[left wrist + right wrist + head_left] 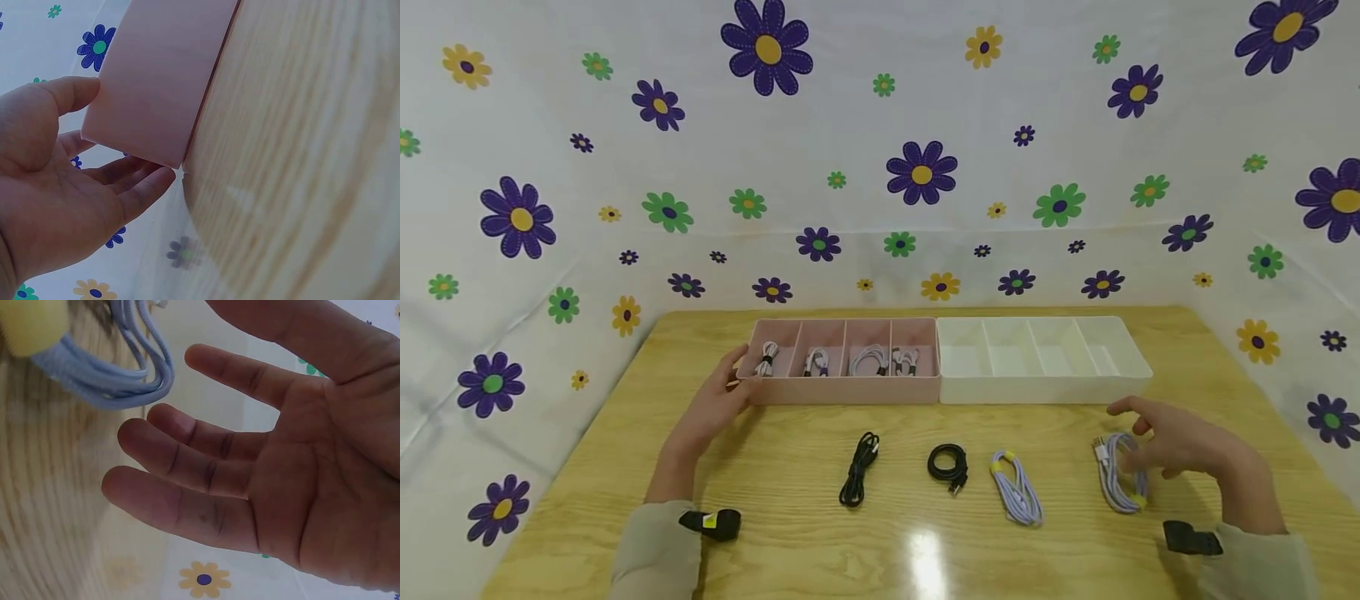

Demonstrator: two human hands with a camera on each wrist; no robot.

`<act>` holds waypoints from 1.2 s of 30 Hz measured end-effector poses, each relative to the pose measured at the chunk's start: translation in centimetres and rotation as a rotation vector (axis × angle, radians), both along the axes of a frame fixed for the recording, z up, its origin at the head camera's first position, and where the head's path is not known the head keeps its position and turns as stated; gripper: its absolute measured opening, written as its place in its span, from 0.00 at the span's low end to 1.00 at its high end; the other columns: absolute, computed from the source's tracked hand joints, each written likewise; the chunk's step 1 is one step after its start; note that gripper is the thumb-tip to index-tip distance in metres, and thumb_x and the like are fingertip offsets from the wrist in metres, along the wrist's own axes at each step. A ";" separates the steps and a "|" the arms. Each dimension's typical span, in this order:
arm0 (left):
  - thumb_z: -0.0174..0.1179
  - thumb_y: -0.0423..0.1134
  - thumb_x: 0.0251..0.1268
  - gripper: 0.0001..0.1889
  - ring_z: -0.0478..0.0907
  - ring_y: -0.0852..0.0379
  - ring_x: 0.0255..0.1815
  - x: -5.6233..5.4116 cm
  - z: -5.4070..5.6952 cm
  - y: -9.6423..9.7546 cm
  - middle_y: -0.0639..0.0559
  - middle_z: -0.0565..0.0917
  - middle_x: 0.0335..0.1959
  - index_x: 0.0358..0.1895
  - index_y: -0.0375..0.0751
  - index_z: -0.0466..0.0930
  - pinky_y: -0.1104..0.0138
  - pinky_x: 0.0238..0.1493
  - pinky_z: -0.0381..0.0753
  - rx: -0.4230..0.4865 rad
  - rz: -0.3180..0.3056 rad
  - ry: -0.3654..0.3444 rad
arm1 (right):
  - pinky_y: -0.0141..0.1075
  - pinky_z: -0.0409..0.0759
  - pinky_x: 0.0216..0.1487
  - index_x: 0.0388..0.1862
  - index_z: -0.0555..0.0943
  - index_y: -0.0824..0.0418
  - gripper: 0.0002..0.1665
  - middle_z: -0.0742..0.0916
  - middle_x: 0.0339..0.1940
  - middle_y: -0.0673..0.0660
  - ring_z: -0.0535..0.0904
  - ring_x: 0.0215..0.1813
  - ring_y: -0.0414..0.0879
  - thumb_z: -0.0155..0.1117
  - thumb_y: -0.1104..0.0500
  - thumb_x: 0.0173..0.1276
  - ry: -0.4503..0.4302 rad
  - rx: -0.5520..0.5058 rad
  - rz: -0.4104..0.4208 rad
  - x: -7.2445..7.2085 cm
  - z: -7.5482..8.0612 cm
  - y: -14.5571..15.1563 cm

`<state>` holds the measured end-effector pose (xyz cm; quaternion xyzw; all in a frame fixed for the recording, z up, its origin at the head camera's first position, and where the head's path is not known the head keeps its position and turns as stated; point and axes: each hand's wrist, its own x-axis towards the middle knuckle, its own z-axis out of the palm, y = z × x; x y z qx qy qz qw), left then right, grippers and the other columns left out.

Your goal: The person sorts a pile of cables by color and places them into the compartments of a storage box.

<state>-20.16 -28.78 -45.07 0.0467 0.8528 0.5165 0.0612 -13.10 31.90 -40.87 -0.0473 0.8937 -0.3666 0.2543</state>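
My left hand [721, 404] rests against the left end of a pink divided box [842, 390]. In the left wrist view, the thumb touches the rim of the pink box [156, 75], while the fingers lie loosely at its end near the lower corner. My right hand [1187, 437] hovers at a coiled pale lavender cable [1112, 479] with a yellow tie. Seen from the right wrist, the fingers of this hand [262, 456] are spread and relaxed, just beside the coiled cable [103, 390], with nothing held.
Right of the pink box stands a white divided box [1045, 390]. Several bundled white cables [766, 358] lie in the pink compartments. On the wooden table [775, 550] are a black bundled cable [857, 471], a black coil [946, 478] and another lavender cable [1018, 493]. Flowered cloth [850, 125] surrounds the table.
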 end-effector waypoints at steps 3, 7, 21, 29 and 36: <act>0.50 0.48 0.79 0.38 0.63 0.36 0.69 0.0 0.2 0.0 0.28 0.58 0.73 0.81 0.46 0.40 0.45 0.65 0.69 0.001 0.000 -0.005 | 0.48 0.83 0.33 0.72 0.60 0.69 0.46 0.77 0.48 0.70 0.80 0.39 0.53 0.74 0.58 0.61 -0.034 -0.019 -0.003 -0.1 -0.3 0.3; 0.50 0.49 0.78 0.39 0.62 0.35 0.70 0.0 0.3 0.0 0.29 0.57 0.73 0.81 0.47 0.39 0.43 0.67 0.68 0.000 -0.007 -0.011 | 0.47 0.83 0.31 0.70 0.59 0.73 0.45 0.79 0.45 0.67 0.81 0.36 0.52 0.71 0.55 0.65 -0.074 -0.008 -0.022 -0.2 -0.5 0.6; 0.48 0.49 0.79 0.38 0.60 0.35 0.71 0.0 0.3 0.1 0.28 0.54 0.74 0.82 0.49 0.37 0.42 0.67 0.66 0.009 -0.014 -0.028 | 0.46 0.85 0.28 0.44 0.77 0.71 0.26 0.82 0.32 0.57 0.81 0.31 0.49 0.73 0.50 0.62 -0.045 0.148 -0.019 -0.4 -0.9 -0.8; 0.49 0.50 0.79 0.39 0.60 0.34 0.71 0.2 0.5 0.2 0.28 0.55 0.74 0.81 0.48 0.37 0.41 0.68 0.65 0.006 -0.002 -0.035 | 0.44 0.84 0.27 0.44 0.76 0.70 0.19 0.80 0.34 0.58 0.79 0.32 0.49 0.71 0.57 0.64 -0.008 0.052 0.017 -0.6 -1.2 -1.2; 0.48 0.50 0.79 0.39 0.60 0.34 0.70 0.2 0.6 0.2 0.28 0.54 0.74 0.82 0.49 0.36 0.41 0.68 0.65 0.005 -0.007 -0.035 | 0.42 0.83 0.29 0.59 0.73 0.72 0.24 0.82 0.36 0.59 0.79 0.35 0.49 0.65 0.62 0.68 0.067 -0.034 0.061 -0.8 -1.4 -1.2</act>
